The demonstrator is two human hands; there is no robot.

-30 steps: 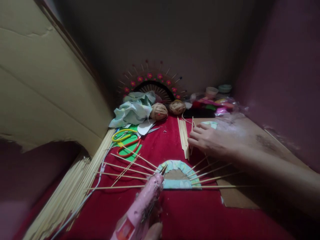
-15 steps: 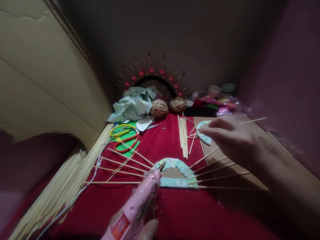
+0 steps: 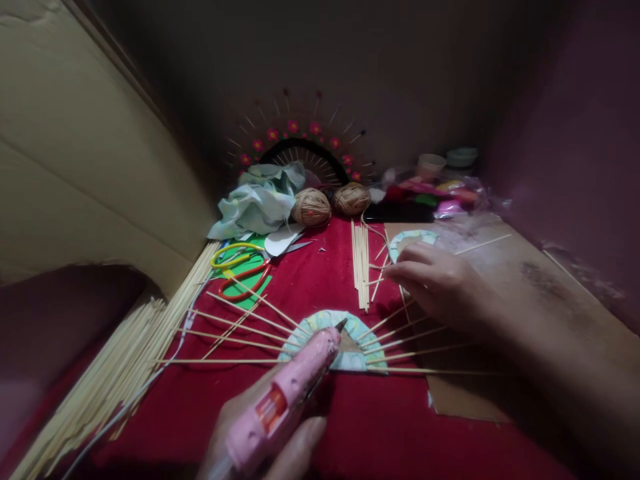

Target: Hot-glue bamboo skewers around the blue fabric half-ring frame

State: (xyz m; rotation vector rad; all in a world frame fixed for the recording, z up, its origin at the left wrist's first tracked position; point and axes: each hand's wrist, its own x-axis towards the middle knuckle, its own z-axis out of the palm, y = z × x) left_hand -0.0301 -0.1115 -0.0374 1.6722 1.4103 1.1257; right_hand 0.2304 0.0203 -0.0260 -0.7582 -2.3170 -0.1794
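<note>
A pink glue gun (image 3: 295, 390) is gripped in my left hand (image 3: 260, 427), its metal tip over the upper part of a fabric-covered half ring (image 3: 375, 343). Thin sticks fan out from both sides of that half ring on the red cloth. My right hand (image 3: 435, 280), fingers pinched, holds one thin stick (image 3: 484, 244) above the cardboard at the right. Behind this hand lies a second fabric-covered half ring (image 3: 413, 238), partly hidden by it.
Scissors (image 3: 243, 275) lie on green sheets at the left, beside long sticks (image 3: 100, 373). Short sticks (image 3: 360, 267) lie at centre. Behind are crumpled cloth (image 3: 257, 207), twine balls (image 3: 312, 207), a decorated fan (image 3: 303, 143) and plastic bags (image 3: 450, 197). Cardboard (image 3: 540, 287) covers the right side.
The glue gun tip has moved right and slightly up over the half ring. My right hand has shifted left and a little down with its stick. The view has shifted slightly.
</note>
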